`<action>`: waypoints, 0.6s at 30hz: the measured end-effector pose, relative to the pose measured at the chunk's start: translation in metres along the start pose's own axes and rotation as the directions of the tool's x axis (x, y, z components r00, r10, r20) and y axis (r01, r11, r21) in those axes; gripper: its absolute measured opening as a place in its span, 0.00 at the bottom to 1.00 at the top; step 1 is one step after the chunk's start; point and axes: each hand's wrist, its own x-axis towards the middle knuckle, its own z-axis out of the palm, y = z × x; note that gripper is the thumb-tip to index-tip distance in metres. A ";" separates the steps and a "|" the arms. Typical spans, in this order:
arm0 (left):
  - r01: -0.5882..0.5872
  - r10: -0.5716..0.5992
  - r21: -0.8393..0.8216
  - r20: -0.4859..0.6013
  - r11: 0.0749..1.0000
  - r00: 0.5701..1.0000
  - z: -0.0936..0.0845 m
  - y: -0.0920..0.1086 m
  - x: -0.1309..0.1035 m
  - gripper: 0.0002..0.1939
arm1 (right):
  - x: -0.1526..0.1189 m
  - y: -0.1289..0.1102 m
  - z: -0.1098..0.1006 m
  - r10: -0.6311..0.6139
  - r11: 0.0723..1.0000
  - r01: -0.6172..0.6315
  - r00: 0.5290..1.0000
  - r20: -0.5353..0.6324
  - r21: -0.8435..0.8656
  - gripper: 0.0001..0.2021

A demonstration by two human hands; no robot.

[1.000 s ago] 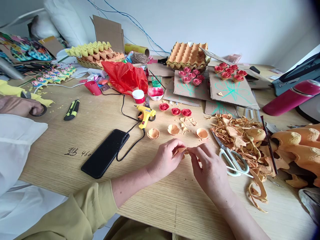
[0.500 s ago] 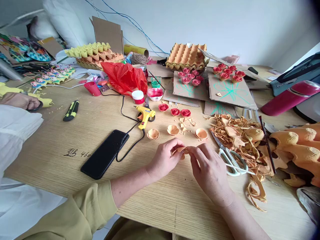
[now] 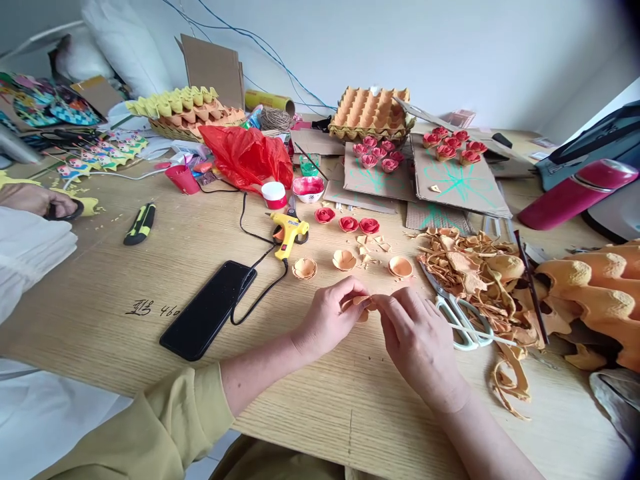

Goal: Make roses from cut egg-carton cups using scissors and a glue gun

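Presently, the left hand and right hand are pinching a small, thin, orange moulded-pulp piece between their fingers, over the wood-grained bench; light, even pressure should be preventing tears.

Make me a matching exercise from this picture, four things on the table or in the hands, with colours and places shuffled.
1. Glue gun
2. Phone
3. Pale-handled scissors
4. Small orange piece

A. At the edge of the orange scraps
B. Black, lying flat
C. Between left hand and right hand
D. Yellow

Pairs: 1-D, 2-B, 3-A, 4-C
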 end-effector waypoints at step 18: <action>-0.070 0.070 0.040 -0.007 0.997 0.997 0.000 0.002 -0.002 0.06 | 0.001 0.001 -0.001 0.047 0.988 -0.045 0.999 -0.009 0.149 0.08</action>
